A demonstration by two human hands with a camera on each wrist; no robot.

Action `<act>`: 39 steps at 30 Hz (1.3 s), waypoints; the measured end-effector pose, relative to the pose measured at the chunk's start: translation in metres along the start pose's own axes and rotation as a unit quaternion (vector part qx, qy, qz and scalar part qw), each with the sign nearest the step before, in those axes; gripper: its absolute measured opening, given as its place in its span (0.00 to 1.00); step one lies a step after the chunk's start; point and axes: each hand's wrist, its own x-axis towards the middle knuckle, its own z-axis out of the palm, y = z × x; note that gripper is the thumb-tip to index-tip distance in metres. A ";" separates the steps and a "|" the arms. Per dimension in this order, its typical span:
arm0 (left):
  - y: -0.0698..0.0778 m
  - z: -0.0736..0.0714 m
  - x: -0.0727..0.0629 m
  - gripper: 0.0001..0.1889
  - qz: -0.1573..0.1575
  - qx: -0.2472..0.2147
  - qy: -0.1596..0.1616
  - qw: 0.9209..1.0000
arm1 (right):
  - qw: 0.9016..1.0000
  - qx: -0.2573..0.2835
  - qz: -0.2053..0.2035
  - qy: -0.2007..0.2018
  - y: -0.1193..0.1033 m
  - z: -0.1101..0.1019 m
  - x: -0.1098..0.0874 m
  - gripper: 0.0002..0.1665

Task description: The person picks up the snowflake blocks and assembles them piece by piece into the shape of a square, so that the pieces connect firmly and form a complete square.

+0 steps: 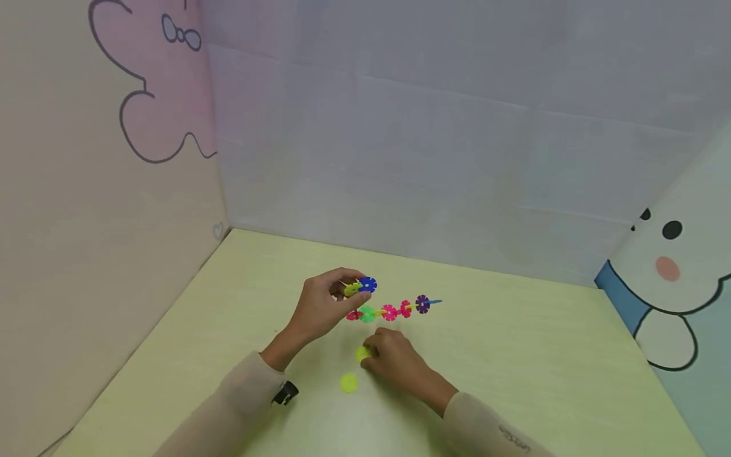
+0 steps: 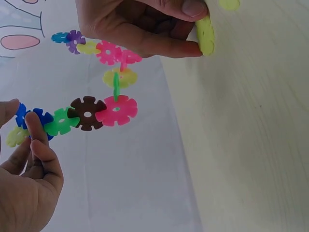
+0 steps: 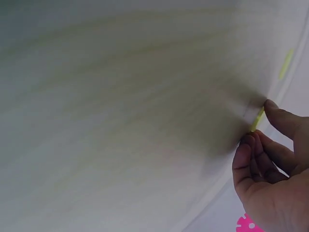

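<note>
My left hand (image 1: 322,306) pinches one end of a chain of notched plastic discs, at its blue disc (image 1: 368,284) and yellow-green disc. From there the linked discs run on: green, brown (image 2: 87,114) and pink (image 2: 117,109), then others to a purple disc (image 1: 422,304) and a light blue one at the far end. Below the chain, my right hand (image 1: 398,360) grips a loose yellow disc (image 3: 258,119) by its edges between thumb and fingers, close to the tabletop. A second yellow disc (image 1: 349,383) lies on the table, nearer to me.
The pale yellow table (image 1: 537,368) meets a white back wall (image 1: 400,158). Side panels with cartoon drawings stand at left and right. A small black object (image 1: 285,393) sits at the left sleeve.
</note>
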 end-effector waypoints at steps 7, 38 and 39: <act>0.000 0.002 0.001 0.15 -0.008 -0.013 -0.013 1.000 | 0.997 0.069 0.038 -0.013 0.002 -0.008 -0.001 0.07; 0.028 0.010 -0.038 0.14 0.120 0.022 -0.133 0.984 | 0.973 0.217 0.003 0.078 -0.018 -0.122 -0.077 0.07; 0.028 0.010 -0.038 0.14 0.123 0.023 -0.134 0.983 | 0.973 0.218 0.002 0.075 -0.018 -0.122 -0.077 0.08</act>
